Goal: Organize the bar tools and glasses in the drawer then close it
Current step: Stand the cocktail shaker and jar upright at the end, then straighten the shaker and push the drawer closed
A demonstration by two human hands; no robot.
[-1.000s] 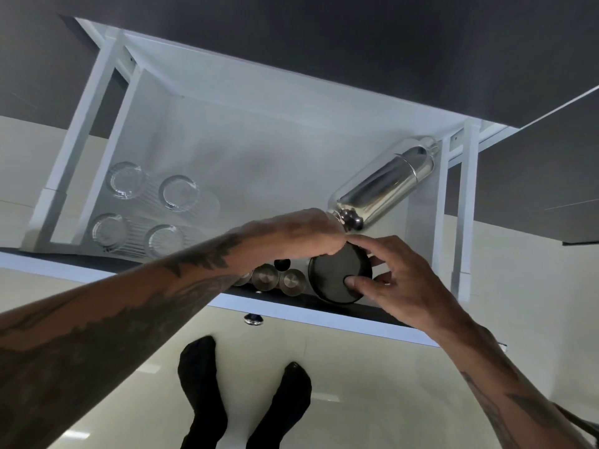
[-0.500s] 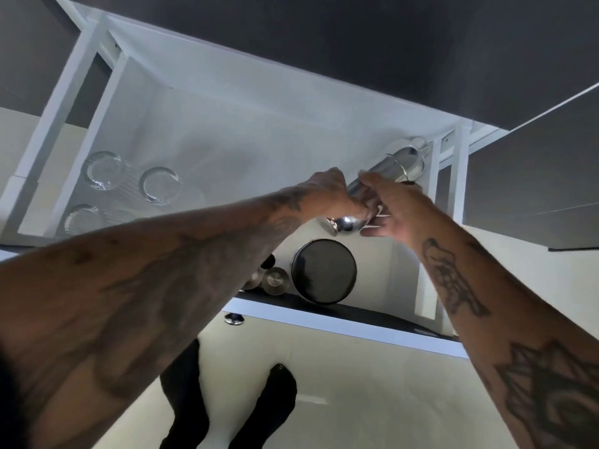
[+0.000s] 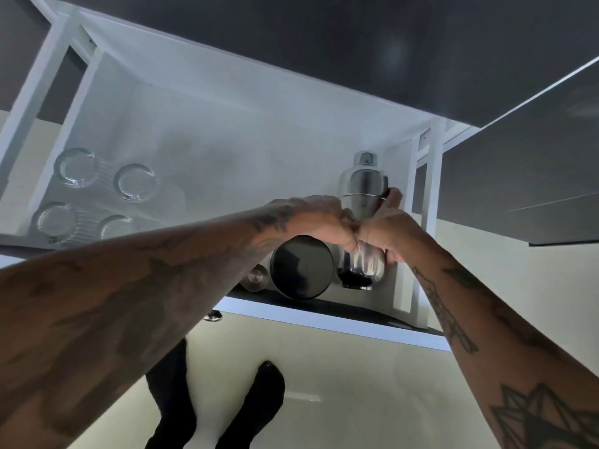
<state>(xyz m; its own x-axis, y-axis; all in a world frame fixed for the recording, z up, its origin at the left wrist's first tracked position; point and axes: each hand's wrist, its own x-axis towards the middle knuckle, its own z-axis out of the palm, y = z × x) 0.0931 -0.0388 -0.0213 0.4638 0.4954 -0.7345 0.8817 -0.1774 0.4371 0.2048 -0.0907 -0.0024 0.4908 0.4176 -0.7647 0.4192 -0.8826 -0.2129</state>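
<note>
The white drawer (image 3: 227,131) is pulled open below me. A steel cocktail shaker (image 3: 363,186) stands against its right wall, cap pointing toward the back. My left hand (image 3: 317,218) and my right hand (image 3: 385,228) both wrap around the shaker's body. A round black tin (image 3: 302,266) sits just left of the shaker by the front edge. Small steel jiggers (image 3: 256,277) show beside it, partly hidden by my left forearm. Several ribbed clear glasses (image 3: 134,183) stand in the drawer's left corner.
The dark drawer front (image 3: 324,307) with a small round knob (image 3: 212,316) runs across below my hands. A dark cabinet face (image 3: 518,176) is on the right. My feet in black socks (image 3: 249,409) stand on the pale tiled floor.
Both hands left the black tin and took hold of the shaker. It was turned from its slanted lie to straight along the right wall, beside the tin.
</note>
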